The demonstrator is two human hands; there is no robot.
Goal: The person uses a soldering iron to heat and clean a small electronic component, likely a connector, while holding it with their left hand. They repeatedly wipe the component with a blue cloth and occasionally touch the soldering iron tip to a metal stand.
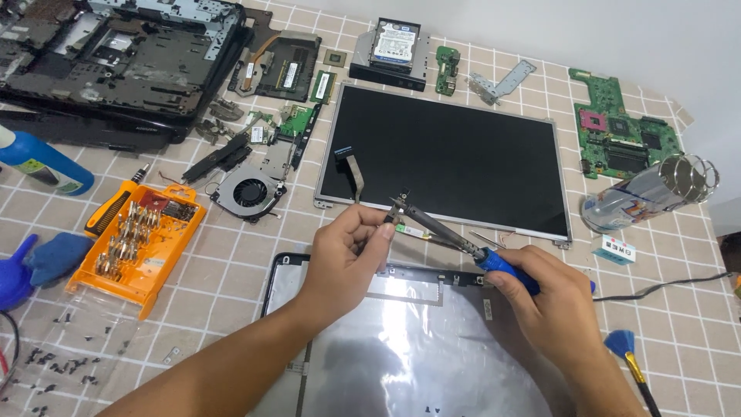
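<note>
My right hand [552, 297] grips a screwdriver by its blue handle [505, 268]; the dark shaft runs up-left to a tip near the lower edge of a bare laptop screen panel [451, 154]. My left hand [347, 251] pinches a small dark metal part [396, 210] right at the screwdriver's tip. Both hands hover over the top edge of a grey laptop lid shell [401, 355] lying in front of me. A flat ribbon cable [351, 166] lies on the panel's left side.
An orange bit case [139, 239] and a cooling fan [248, 193] lie left. A stripped laptop base [116, 54], hard drive [395, 42], green mainboard [625, 127], clear bottle [652, 193], blue brush [629, 355] and loose screws [58, 363] surround the work.
</note>
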